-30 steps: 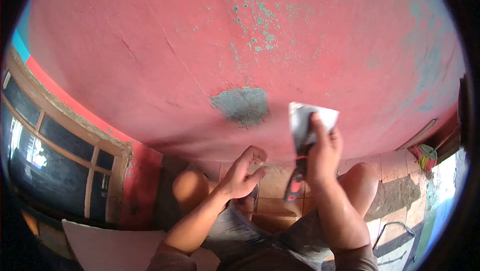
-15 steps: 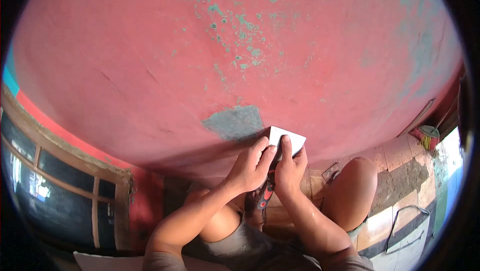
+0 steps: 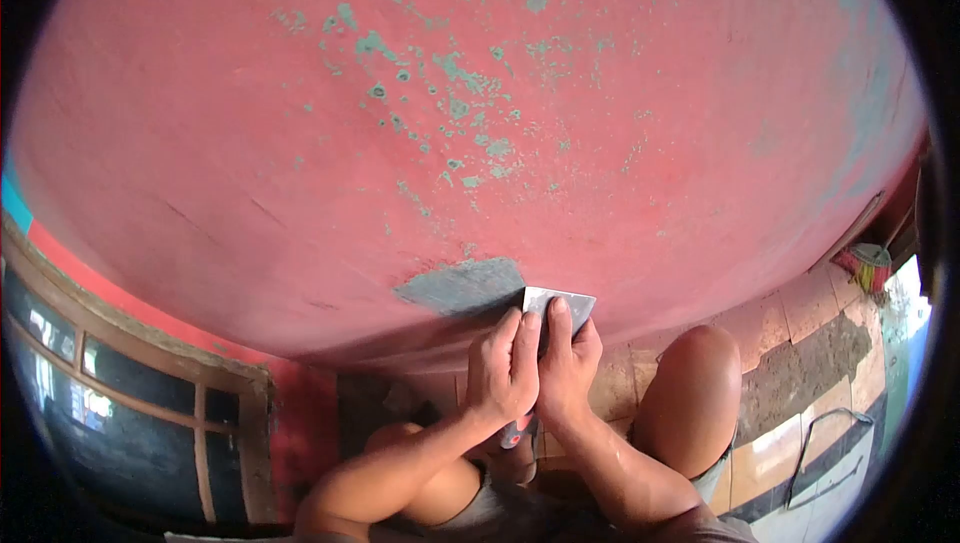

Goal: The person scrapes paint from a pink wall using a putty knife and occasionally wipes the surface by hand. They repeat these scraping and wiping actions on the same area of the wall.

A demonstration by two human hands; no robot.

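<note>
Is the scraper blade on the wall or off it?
On it: the scraper blade lies against the red wall, beside the bare grey patch.

Metal scraper (image 3: 562,305), wide grey blade pressed flat on red wall (image 3: 300,143) beside bare grey patch (image 3: 462,286); red-black handle pointing down.

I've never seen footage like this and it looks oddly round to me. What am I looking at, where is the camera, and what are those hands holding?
The camera sits on a person's head and looks forward and down, which is why the picture bulges. There is no machine here, only bare hands. The person crouches before a red wall with flaking paint and a grey bare patch. Both hands press a flat metal scraper against the wall, right beside that patch: the left hand and the right hand lie side by side on it, and its red and black handle shows below them. A knee rises at the right, a window frame stands at the left, and floor tiles lie below.
</note>
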